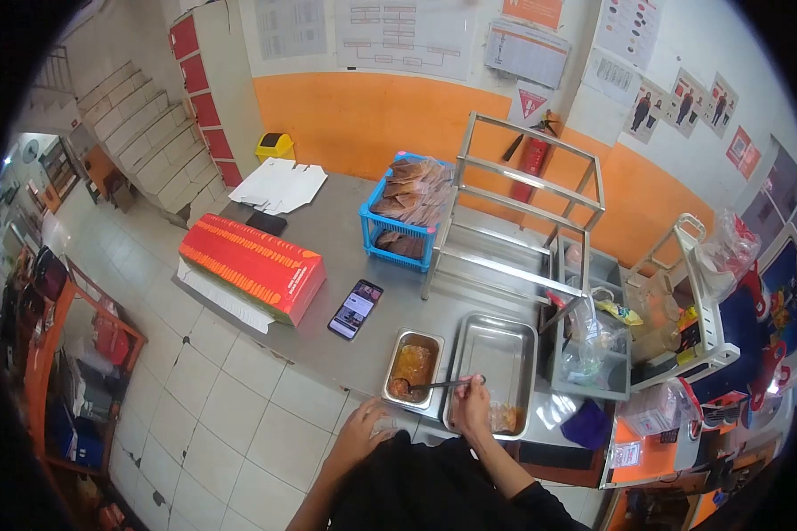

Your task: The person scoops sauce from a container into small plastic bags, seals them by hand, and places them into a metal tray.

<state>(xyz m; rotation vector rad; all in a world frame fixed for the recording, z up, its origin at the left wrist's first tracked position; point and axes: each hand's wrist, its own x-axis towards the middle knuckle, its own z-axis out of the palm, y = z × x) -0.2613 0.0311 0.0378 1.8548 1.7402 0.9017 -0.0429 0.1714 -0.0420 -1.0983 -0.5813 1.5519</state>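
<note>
My right hand point(474, 409) is closed around the dark handle of a spoon point(438, 385), whose head dips into a deep steel pan point(387, 400). In that pan lies an orange-brown sauce point(413, 361). My left hand point(360, 432) is at the counter's front edge, just left of the pan's near corner, fingers loosely bent and holding nothing. Right beside the pan stands a wider, shallow steel tray point(496, 341), with small clear plastic packets point(505, 418) at its near end. My right hand hovers over this tray's left side.
A phone point(356, 310) lies left of the pan, beyond it a red box point(252, 265). Behind stand a blue basket point(367, 215) of brown packets point(412, 190) and a metal rack point(522, 173). Grey bins point(593, 387) and a purple cloth point(586, 425) border the tray's right.
</note>
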